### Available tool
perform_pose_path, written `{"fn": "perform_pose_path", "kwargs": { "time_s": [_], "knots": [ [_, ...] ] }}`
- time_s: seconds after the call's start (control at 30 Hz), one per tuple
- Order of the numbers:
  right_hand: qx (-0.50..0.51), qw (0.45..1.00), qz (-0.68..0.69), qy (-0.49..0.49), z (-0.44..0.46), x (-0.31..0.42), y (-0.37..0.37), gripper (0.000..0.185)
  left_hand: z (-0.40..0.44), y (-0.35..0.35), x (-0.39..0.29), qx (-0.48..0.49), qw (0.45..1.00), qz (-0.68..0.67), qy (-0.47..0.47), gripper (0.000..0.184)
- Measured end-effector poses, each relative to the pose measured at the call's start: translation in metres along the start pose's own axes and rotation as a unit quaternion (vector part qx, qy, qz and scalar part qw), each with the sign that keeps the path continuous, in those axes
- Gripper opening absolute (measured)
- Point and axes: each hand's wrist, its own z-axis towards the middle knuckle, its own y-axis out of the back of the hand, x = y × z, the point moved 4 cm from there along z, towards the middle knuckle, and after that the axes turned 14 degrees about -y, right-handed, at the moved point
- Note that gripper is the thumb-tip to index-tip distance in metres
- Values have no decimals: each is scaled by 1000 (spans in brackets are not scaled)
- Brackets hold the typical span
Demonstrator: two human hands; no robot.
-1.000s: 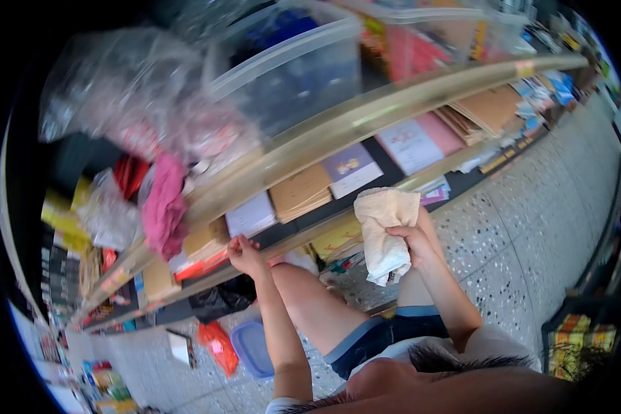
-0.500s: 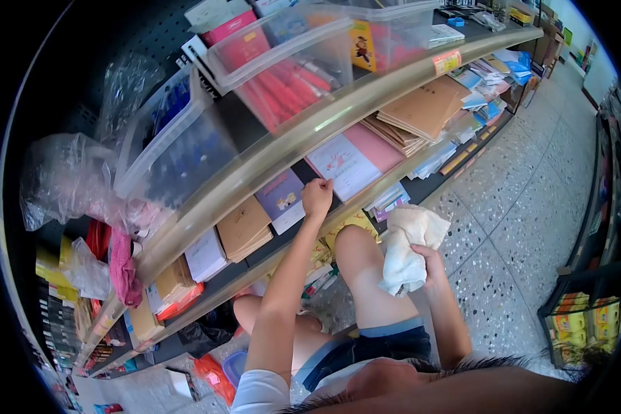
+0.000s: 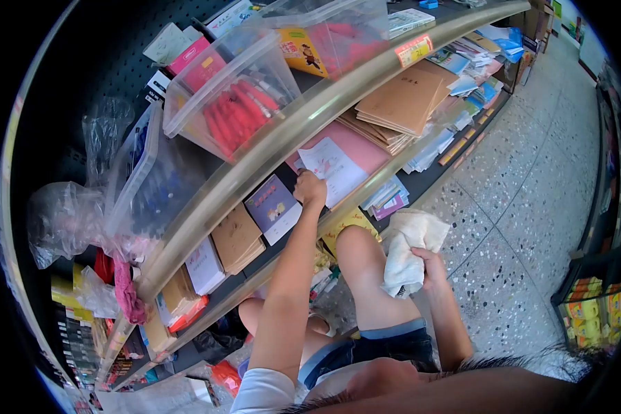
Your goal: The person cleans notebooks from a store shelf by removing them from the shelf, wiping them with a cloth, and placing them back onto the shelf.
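My left hand [image 3: 311,188] reaches into the lower shelf, fingers closed at the left edge of a notebook [image 3: 334,169] with a white cover and a small pink drawing. Its fingertips are partly hidden, and the cover's upper left corner looks slightly raised. Pink covers [image 3: 366,146] lie under and beside this notebook. To the left of the hand sits a purple-and-white notebook [image 3: 274,207]. Over the floor, near my knee, my right hand [image 3: 431,268] grips a bunched white cloth [image 3: 415,241].
Brown kraft notebooks [image 3: 403,100] are stacked to the right, with more brown ones [image 3: 237,238] to the left. A metal shelf edge [image 3: 310,124] runs above my left hand. On the upper shelf stand clear plastic bins [image 3: 176,131] of pens. Yellow packs [image 3: 586,317] stand at right.
My left hand has moved up along the white notebook's left edge, and the notebook has tilted slightly. The view has shifted. The cloth stays in my right hand.
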Motion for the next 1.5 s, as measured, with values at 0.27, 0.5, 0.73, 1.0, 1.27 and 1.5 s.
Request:
{"fn": "perform_pose_path", "kwargs": {
  "time_s": [0.27,0.5,0.73,1.0,1.27,1.5],
  "knots": [
    [-14,996,25,80,-19,27,16,48,-26,1,23,-116,828,-547,30,19],
    [-158,887,-222,372,-74,73,-1,43,-200,-11,-16,88,743,-663,32,19],
    [95,388,-759,514,-75,-20,-85,52,-274,-73,11,133,739,-660,31,34],
    [-313,330,-875,168,93,38,10,43,-280,-73,19,148,761,-631,32,25],
    [-238,498,-640,535,-32,54,-67,56,-284,-64,28,140,738,-656,70,23],
    [17,407,-804,433,-22,-54,-112,49,-277,-52,34,108,687,-701,162,37]
  ]
}}
